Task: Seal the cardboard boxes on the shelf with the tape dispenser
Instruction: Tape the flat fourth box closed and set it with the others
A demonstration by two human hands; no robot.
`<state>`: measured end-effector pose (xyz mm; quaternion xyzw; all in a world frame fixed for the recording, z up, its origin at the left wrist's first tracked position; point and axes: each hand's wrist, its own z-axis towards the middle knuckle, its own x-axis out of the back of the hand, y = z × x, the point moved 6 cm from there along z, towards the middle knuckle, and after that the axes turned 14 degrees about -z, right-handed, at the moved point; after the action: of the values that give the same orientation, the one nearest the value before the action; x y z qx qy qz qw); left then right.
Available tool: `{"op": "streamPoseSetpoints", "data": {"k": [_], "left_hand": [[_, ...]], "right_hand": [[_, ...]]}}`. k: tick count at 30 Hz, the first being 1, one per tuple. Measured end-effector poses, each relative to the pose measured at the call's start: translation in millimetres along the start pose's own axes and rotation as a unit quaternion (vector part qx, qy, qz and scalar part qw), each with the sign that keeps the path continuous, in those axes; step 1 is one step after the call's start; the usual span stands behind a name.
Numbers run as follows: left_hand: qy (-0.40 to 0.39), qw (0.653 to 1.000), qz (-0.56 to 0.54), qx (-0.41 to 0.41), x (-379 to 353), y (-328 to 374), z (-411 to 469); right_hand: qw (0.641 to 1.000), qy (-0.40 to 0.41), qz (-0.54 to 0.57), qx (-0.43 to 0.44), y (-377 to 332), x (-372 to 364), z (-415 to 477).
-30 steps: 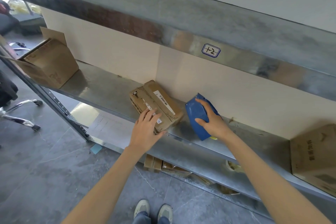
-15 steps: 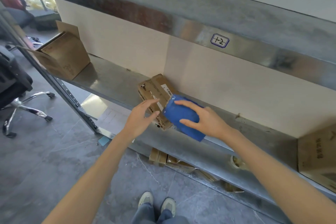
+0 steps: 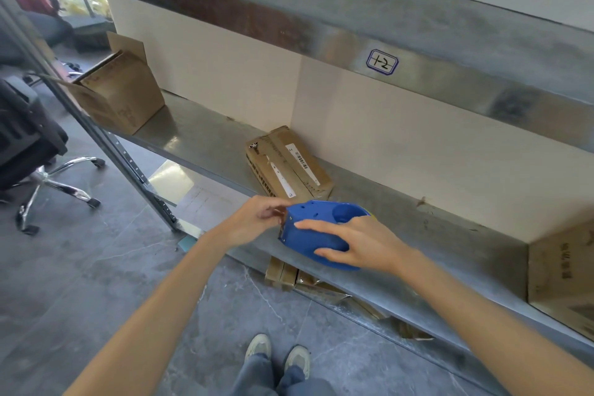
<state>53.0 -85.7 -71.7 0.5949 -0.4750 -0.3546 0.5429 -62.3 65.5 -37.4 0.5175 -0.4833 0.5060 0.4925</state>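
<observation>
A small flat cardboard box (image 3: 289, 164) with white labels lies on the metal shelf (image 3: 199, 145), just beyond my hands. My right hand (image 3: 356, 243) grips the blue tape dispenser (image 3: 316, 236) in front of the shelf edge, below the box. My left hand (image 3: 257, 219) pinches at the dispenser's left end with its fingertips; what lies between them is too small to tell. An open cardboard box (image 3: 119, 90) stands at the shelf's left end. Another box (image 3: 562, 276) sits at the far right.
An upper shelf beam carries a label reading 1-2 (image 3: 382, 62). A shelf upright (image 3: 106, 145) slants down on the left. An office chair (image 3: 32, 151) stands on the grey floor at left. Flattened cardboard (image 3: 283, 273) lies under the shelf. My shoes (image 3: 278, 354) show below.
My right hand has lifted the dispenser off the shelf and drawn it leftward and toward me. My left hand left the small box and came to the dispenser's left end.
</observation>
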Motion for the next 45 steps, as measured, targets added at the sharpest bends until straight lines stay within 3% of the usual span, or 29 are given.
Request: {"op": "streamPoseSetpoints", "data": {"k": [6, 12, 20, 25, 27, 30, 33, 37, 45], "left_hand": [[0.006, 0.999, -0.026, 0.02, -5.5, 2.1, -1.2], [-0.037, 0.995, -0.072, 0.059, -17.8, 2.4, -0.8], [-0.035, 0.996, -0.056, 0.068, -21.2, 0.9, 0.4], [-0.027, 0.994, -0.069, 0.086, -21.9, 0.7, -1.3], [-0.004, 0.993, -0.084, 0.082, -19.7, 3.4, -3.7], [0.019, 0.996, -0.077, 0.048, -18.4, 6.7, -5.7], [0.039, 0.993, -0.103, 0.033, -27.0, 8.4, -4.9], [0.072, 0.988, -0.132, 0.023, -38.7, 6.9, -2.4], [0.152, 0.968, -0.2, 0.028, -41.3, -2.2, -1.5]], "right_hand": [[1.0, 0.03, 0.004, 0.003, -2.4, 4.2, -8.5], [0.998, 0.062, 0.025, 0.008, -7.7, 10.4, -13.1], [0.996, 0.077, 0.039, 0.037, -13.7, 11.7, -18.7], [0.995, 0.061, 0.081, -0.004, -10.9, 9.1, -20.6], [0.981, 0.057, 0.178, -0.056, -4.3, 10.3, -21.1], [0.923, 0.079, 0.351, -0.134, 8.0, 18.3, -20.9], [0.873, 0.082, 0.45, -0.172, 11.0, 22.4, -18.8], [0.841, 0.086, 0.499, -0.191, 10.4, 24.4, -14.0], [0.832, 0.076, 0.512, -0.201, 7.2, 16.4, -9.8]]}}
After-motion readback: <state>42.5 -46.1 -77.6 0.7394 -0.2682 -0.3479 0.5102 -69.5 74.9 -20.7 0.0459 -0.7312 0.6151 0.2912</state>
